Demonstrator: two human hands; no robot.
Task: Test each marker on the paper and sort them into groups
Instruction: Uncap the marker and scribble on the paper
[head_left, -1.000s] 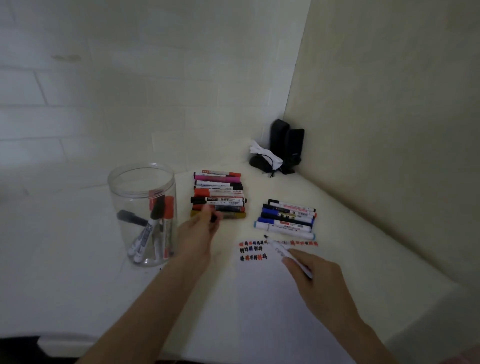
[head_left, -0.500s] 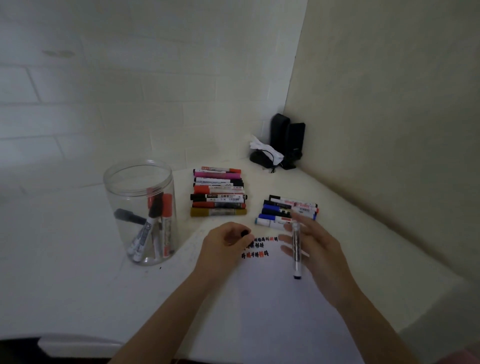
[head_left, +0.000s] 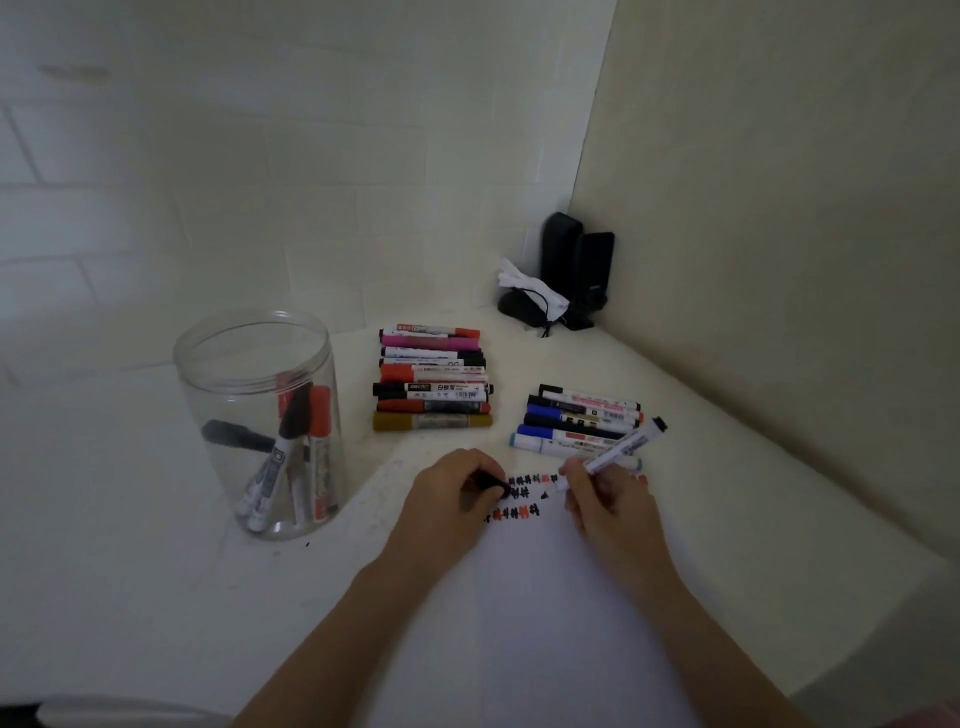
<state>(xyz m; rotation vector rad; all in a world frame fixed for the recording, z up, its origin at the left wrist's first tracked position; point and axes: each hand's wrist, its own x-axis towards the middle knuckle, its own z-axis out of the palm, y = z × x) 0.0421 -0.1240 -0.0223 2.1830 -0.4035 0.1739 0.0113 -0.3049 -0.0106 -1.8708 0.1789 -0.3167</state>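
My right hand (head_left: 605, 501) grips a white marker (head_left: 623, 448) like a pen, tip down on the white paper (head_left: 545, 597) beside rows of red and black test marks (head_left: 519, 493). The marker's black end points up and right. My left hand (head_left: 454, 493) rests on the paper and pinches a black cap (head_left: 491, 482). One sorted row of markers (head_left: 434, 376) lies behind my left hand. A second, smaller row (head_left: 582, 418) lies behind my right hand. A clear plastic jar (head_left: 260, 423) at the left holds several more markers.
Two black speakers (head_left: 576, 265) and a black mouse with a white cloth (head_left: 530, 296) sit in the far corner. Walls close in at the back and right. The table edge runs near the bottom left.
My right hand turned the marker from lying across its fingers to a writing grip and set the tip on the paper. My left hand stayed by the marks with the cap.
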